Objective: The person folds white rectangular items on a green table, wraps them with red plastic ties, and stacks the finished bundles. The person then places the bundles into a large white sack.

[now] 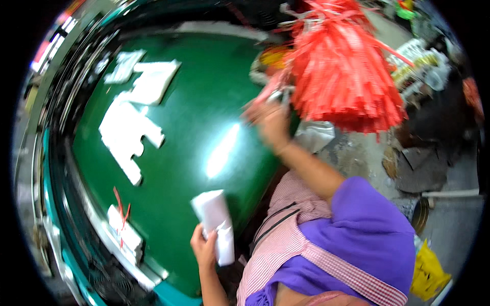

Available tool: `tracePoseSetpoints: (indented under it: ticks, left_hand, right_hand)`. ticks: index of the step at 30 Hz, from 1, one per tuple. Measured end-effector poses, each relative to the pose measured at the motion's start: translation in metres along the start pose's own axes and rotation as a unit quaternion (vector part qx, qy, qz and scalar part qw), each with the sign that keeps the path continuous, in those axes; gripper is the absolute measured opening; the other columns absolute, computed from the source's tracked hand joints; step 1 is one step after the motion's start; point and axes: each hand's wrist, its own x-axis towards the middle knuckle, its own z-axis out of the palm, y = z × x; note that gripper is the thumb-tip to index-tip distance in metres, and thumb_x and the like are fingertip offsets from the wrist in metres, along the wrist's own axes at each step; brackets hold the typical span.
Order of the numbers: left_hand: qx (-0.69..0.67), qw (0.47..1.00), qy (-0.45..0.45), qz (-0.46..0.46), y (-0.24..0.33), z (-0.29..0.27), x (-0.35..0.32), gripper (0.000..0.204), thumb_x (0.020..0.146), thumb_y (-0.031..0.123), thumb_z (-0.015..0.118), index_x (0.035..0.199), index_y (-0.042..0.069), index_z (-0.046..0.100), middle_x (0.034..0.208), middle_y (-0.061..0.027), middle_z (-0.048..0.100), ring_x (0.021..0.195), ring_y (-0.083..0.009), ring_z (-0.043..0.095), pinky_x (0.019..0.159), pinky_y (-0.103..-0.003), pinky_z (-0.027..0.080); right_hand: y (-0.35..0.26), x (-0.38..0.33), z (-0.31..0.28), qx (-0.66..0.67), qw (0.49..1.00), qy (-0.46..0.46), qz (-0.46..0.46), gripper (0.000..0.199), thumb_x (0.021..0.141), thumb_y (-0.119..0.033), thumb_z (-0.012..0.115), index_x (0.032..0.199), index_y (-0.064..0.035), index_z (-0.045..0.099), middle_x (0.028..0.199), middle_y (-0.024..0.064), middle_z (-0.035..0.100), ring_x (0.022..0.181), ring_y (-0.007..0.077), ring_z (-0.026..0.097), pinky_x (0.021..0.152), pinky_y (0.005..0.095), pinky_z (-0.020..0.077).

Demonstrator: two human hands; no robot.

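Note:
In my left hand (pixel 205 246) is a folded white plastic bag bundle (pixel 218 217), gripped near its lower half above the near edge of the green table (pixel 194 137). My right hand (pixel 273 122) is stretched out beside a large hanging bunch of red plastic strips (pixel 347 76). Motion smears its fingers, and a pale red streak runs from them toward the bunch; whether they hold a strip cannot be made out. Farther left on the green surface lie white plastic bags (pixel 122 127), some with handle cut-outs, and a folded white bag stack (pixel 153 79).
At the table's left edge rests a white bundle (pixel 125 232) with red strips (pixel 122 211) on it. Machine rails (pixel 61 127) run along the left. On the floor at right are a yellow bag (pixel 430 270) and brown cardboard (pixel 421 171).

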Motion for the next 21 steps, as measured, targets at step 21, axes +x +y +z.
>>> tracePoseSetpoints:
  ticks: [21]
  left_hand:
    - [0.348,0.917,-0.124,0.15,0.038,-0.004,0.06,0.041,0.077,0.002,0.063,0.118,0.005,0.061,0.102,-0.0175,0.063,0.1,-0.0313,0.057,0.089,-0.037,0.045]
  right_hand:
    - [0.002,-0.114,0.094,0.056,0.794,-0.539,0.275,0.029,0.096,-0.026,0.047,0.096,-0.0004,0.062,0.08,0.0071,0.063,0.071,0.0146,0.06,0.064,0.0296,0.0517]
